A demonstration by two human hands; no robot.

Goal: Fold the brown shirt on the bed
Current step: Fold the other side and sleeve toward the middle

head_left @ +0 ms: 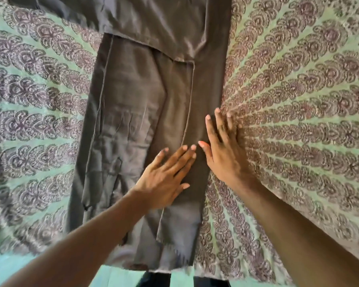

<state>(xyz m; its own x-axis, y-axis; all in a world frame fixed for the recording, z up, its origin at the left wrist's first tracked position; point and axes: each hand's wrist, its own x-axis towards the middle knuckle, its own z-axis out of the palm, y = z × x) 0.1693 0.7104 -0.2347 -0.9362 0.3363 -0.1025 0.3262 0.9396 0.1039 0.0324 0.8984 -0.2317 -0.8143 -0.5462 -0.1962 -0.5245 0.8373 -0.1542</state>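
Note:
The brown shirt (133, 112) lies flat down the middle of the bed, folded into a long narrow strip, with a sleeve folded across its upper part. My left hand (166, 172) rests palm down on the lower right part of the shirt, fingers straight and together. My right hand (224, 148) lies flat with spread fingers on the shirt's right folded edge, its outer side over the bedsheet. Both hands press on the cloth and grip nothing.
The bed is covered by a green sheet (298, 100) with a dark purple floral pattern, spreading out on both sides of the shirt. The bed's near edge runs along the bottom, with something dark (153, 280) just below it.

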